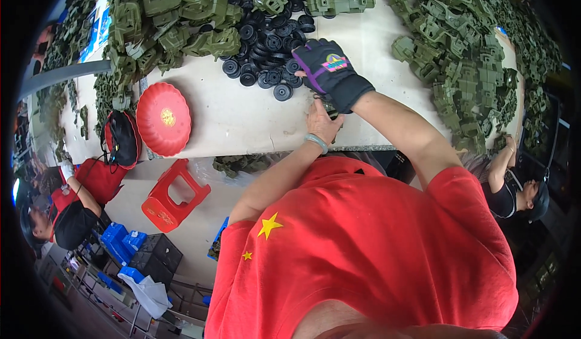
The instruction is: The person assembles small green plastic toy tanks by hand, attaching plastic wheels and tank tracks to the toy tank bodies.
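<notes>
My left hand, bare with a bracelet at the wrist, is at the table's near edge. Its fingers are closed round a green plastic part, mostly hidden beneath my other hand. Just above it, my right hand wears a black and purple fingerless glove. Its fingers curl inward beside the heap of small black toy wheels; whatever they grip is hidden. Past the wheels lies a green toy vehicle body.
Green plastic vehicle parts are heaped at the left and right. A red scalloped bowl stands at the table's left front, above a red stool. Co-workers are at the far left and far right.
</notes>
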Tool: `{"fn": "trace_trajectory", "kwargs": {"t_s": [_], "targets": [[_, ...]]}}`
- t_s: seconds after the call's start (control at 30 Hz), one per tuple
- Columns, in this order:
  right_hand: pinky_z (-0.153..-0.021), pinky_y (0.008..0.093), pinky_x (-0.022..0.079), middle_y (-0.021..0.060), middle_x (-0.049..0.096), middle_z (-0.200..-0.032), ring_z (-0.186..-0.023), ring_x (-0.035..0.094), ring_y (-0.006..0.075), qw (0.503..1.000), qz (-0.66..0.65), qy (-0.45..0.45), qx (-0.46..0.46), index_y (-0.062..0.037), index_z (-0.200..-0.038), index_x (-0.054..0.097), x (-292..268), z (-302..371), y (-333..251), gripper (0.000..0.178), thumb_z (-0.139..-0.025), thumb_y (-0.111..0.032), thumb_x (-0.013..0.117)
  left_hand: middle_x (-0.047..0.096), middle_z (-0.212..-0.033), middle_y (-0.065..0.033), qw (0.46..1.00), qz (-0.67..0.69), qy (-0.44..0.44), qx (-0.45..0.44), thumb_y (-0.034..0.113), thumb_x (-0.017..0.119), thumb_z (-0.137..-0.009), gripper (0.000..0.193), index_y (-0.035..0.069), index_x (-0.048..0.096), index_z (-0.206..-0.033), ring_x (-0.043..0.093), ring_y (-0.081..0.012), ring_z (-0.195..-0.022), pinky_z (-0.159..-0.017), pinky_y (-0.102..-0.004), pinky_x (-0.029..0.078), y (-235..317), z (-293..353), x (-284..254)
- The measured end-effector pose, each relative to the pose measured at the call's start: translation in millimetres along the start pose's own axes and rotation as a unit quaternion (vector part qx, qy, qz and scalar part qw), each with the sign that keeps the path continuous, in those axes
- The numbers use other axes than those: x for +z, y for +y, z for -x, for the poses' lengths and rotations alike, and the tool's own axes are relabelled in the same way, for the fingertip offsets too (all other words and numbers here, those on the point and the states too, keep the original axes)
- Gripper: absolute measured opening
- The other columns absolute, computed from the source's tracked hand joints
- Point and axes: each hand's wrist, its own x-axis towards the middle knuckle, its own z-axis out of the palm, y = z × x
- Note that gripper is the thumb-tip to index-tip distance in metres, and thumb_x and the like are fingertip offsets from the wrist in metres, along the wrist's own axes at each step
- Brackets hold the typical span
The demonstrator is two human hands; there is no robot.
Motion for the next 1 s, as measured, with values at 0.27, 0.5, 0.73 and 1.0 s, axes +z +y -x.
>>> {"fn": "trace_trajectory", "kwargs": {"t_s": [0.27, 0.5, 0.73, 1.0], "targets": [[-0.093, 0.0480, 0.051, 0.0164, 0.069, -0.113, -0.109, 0.065, 0.0360, 0.997, 0.028, -0.036, -0.067, -0.0114, -0.124, 0.067, 13, -1, 15, 0.041, -0.087, -0.029, 0.074, 0.056, -0.128, -0.0263, 0.997, 0.062, 0.004, 0.042, 0.030, 0.077, -0.088, 0.069, 0.000, 0.044, -0.140, 0.054, -0.0437, -0.117, -0.104, -0.0504, 0.045, -1, 19, -48], [-0.088, 0.0459, 0.052, 0.0157, 0.069, -0.106, -0.103, 0.066, 0.0360, 0.979, -0.191, 0.065, -0.033, -0.0063, -0.111, 0.067, -7, 14, 32, 0.026, -0.090, -0.019, 0.073, 0.052, -0.131, -0.0198, 0.983, -0.029, 0.032, 0.179, -0.001, 0.064, -0.080, 0.059, 0.007, 0.056, -0.137, 0.051, -0.0420, -0.123, -0.108, -0.0494, 0.044, 1, 15, -92], [-0.075, 0.0406, 0.052, 0.0104, 0.071, -0.095, -0.084, 0.066, 0.0249, 0.942, -0.257, 0.075, 0.201, -0.0026, -0.101, 0.061, -16, 135, 103, 0.029, -0.096, -0.029, 0.072, 0.035, -0.163, -0.0123, 0.820, -0.320, -0.081, 0.468, -0.004, 0.061, -0.082, 0.069, 0.027, 0.058, -0.144, 0.031, -0.0395, -0.152, -0.118, -0.0631, 0.033, 33, -54, -111], [-0.088, 0.0511, 0.052, 0.0195, 0.068, -0.106, -0.103, 0.065, 0.0415, 0.984, -0.074, -0.073, 0.143, -0.0080, -0.105, 0.065, -12, 191, 92, 0.030, -0.082, -0.024, 0.075, 0.035, -0.165, -0.0070, 0.643, -0.493, -0.236, 0.536, 0.018, 0.070, -0.089, 0.032, 0.021, 0.066, -0.120, 0.011, -0.0332, -0.162, -0.123, -0.0747, 0.011, 52, -85, -85]]}}
